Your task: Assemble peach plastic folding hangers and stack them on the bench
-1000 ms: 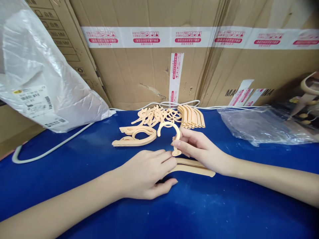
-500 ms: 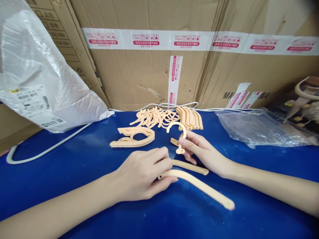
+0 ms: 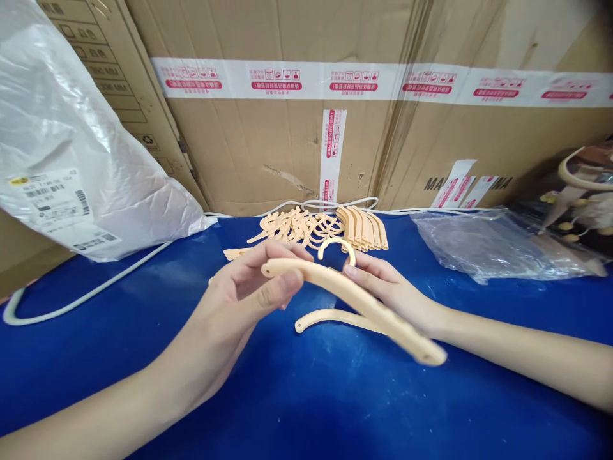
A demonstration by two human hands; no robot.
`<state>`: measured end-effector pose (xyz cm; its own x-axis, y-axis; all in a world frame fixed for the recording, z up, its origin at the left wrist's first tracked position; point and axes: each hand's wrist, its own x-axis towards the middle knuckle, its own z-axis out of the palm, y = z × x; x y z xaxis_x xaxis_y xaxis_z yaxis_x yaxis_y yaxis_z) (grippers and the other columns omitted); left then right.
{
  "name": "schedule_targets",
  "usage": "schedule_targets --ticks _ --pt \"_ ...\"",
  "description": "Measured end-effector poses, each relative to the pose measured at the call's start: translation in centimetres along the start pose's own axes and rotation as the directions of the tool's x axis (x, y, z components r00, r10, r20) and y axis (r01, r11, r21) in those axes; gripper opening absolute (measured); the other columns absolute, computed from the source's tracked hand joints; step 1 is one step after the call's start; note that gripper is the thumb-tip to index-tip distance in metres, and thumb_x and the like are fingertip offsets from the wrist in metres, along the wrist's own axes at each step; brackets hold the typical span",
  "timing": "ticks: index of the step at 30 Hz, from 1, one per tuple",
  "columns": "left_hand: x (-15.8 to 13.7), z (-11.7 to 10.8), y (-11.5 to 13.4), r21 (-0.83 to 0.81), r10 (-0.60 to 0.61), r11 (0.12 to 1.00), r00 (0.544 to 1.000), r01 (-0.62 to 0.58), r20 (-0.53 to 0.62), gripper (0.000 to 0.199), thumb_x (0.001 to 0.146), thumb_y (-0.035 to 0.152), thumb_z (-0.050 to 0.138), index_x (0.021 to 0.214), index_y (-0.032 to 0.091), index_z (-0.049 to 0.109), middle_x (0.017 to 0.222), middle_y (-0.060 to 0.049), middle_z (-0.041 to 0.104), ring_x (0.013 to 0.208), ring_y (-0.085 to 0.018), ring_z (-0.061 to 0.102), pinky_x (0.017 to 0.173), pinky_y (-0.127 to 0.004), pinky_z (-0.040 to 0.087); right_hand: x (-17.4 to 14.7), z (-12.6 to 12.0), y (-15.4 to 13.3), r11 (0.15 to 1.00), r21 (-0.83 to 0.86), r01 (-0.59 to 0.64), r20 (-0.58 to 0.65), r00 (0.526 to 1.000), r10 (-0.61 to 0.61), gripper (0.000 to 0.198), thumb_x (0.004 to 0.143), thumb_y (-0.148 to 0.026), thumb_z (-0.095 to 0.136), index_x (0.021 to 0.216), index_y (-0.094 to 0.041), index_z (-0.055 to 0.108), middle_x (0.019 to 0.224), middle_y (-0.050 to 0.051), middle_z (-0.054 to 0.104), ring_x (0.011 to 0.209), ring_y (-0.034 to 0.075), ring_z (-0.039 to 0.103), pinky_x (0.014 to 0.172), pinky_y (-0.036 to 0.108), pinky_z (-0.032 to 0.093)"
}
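Between thumb and fingers, my left hand (image 3: 253, 287) grips a curved beige hanger arm (image 3: 359, 300) by its upper left end, which has a small hole. The arm slants down to the right, in front of my right hand (image 3: 383, 284). That hand is closed on a beige hanger hook (image 3: 338, 245); the hook's lower end is hidden behind the hanger arm. Below, a second hanger arm (image 3: 325, 316) lies on the blue table, partly covered by the raised one. My left hand mostly hides the stacked hanger pieces (image 3: 234, 253) behind it.
Behind my hands lie a heap of loose hooks (image 3: 297, 227) and a row of hanger arms (image 3: 364, 227). A white plastic bag (image 3: 90, 140) stands at left by a pale cable (image 3: 86, 300). Clear plastic wrap (image 3: 488, 246) lies right. Cardboard boxes (image 3: 268, 147) wall off the back.
My left hand has lifted one hanger arm off the table and turned, its thumb now on top. The other arm stays down. My right hand keeps the hook in nearly the same place.
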<state>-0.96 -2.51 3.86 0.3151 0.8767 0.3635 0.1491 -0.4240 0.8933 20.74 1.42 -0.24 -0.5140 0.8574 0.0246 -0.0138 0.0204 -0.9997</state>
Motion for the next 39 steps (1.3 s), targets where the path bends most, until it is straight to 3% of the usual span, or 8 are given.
schedule_targets --ticks 5,9,13,16,19,26,31,39 --pt "0.2 -0.1 1.0 0.084 0.024 0.996 0.999 -0.027 0.036 0.018 0.095 0.029 0.041 0.089 0.021 0.056 0.086 -0.002 0.062 0.084 -0.015 0.062 0.067 -0.024 0.054 0.1 0.1 0.1 0.999 -0.037 0.023 0.013 1.0 -0.023 0.027 0.088 -0.043 0.053 0.081 -0.018 0.049 0.069 -0.004 0.046 0.049 0.004 0.037 0.042 0.019 0.029" --pt "0.4 0.3 0.0 0.181 -0.02 0.983 0.994 0.001 0.106 0.022 0.096 0.032 0.04 0.086 0.02 0.056 0.063 0.004 0.052 0.055 -0.009 0.05 0.049 -0.02 0.043 0.0 0.0 -0.1 0.994 -0.102 0.033 0.052 0.998 -0.028 0.026 0.09 -0.041 0.051 0.081 -0.017 0.051 0.069 -0.003 0.048 0.049 0.004 0.035 0.044 0.02 0.026" --pt "0.5 0.3 -2.3 0.52 -0.023 0.851 0.984 -0.074 0.177 0.023 0.096 0.036 0.039 0.091 0.021 0.055 0.064 0.005 0.05 0.056 -0.01 0.048 0.053 -0.023 0.038 -0.1 0.1 -0.4 0.992 -0.123 0.033 0.065 0.998 -0.026 0.025 0.089 -0.04 0.052 0.08 -0.017 0.051 0.066 -0.004 0.048 0.048 0.004 0.033 0.046 0.02 0.027" --pt "0.6 0.2 -3.5 0.652 -0.019 0.749 0.979 -0.121 0.203 0.021 0.095 0.038 0.042 0.092 0.02 0.053 0.071 0.004 0.055 0.063 -0.012 0.053 0.056 -0.024 0.037 -0.1 0.1 -0.4 0.996 -0.088 0.025 0.055 0.998 -0.02 0.024 0.088 -0.039 0.054 0.08 -0.017 0.05 0.066 -0.004 0.05 0.048 0.005 0.036 0.046 0.02 0.029" --pt "0.5 0.3 -3.8 0.676 -0.015 0.722 0.973 -0.151 0.232 0.023 0.096 0.037 0.038 0.091 0.02 0.053 0.077 0.002 0.058 0.069 -0.014 0.057 0.059 -0.025 0.039 0.0 0.0 -0.1 0.999 -0.036 0.03 0.042 0.999 -0.028 0.022 0.088 -0.038 0.054 0.081 -0.018 0.049 0.069 -0.003 0.053 0.049 0.006 0.04 0.047 0.02 0.031" --pt "0.2 0.8 -3.9 0.689 0.116 0.627 0.918 -0.363 0.379 0.024 0.098 0.03 0.034 0.098 0.018 0.055 0.087 -0.001 0.063 0.077 -0.016 0.056 0.065 -0.029 0.041 0.2 -0.6 0.2 0.996 0.059 0.06 -0.007 0.998 -0.06 0.015 0.086 -0.031 0.059 0.085 -0.017 0.052 0.069 -0.003 0.053 0.053 0.006 0.044 0.05 0.02 0.035" --pt "0.2 0.7 -4.0 0.688 0.114 0.616 0.908 -0.384 0.404 0.026 0.098 0.029 0.032 0.102 0.017 0.054 0.087 -0.002 0.063 0.077 -0.017 0.057 0.066 -0.03 0.043 0.3 -0.5 0.2 0.988 0.127 0.09 -0.081 0.993 -0.08 0.023 0.08 -0.03 0.067 0.082 -0.018 0.048 0.078 -0.001 0.057 0.063 0.007 0.05 0.054 0.02 0.04" --pt "0.0 0.7 -3.9 0.677 0.149 0.618 0.905 -0.401 0.399 0.024 0.098 0.028 0.031 0.107 0.018 0.05 0.093 -0.005 0.061 0.082 -0.018 0.056 0.07 -0.031 0.045 0.3 -0.5 0.1 0.997 0.069 0.027 -0.104 0.994 -0.02 0.031 0.077 -0.033 0.07 0.093 -0.02 0.048 0.073 -0.002 0.058 0.056 0.007 0.049 0.048 0.02 0.037"
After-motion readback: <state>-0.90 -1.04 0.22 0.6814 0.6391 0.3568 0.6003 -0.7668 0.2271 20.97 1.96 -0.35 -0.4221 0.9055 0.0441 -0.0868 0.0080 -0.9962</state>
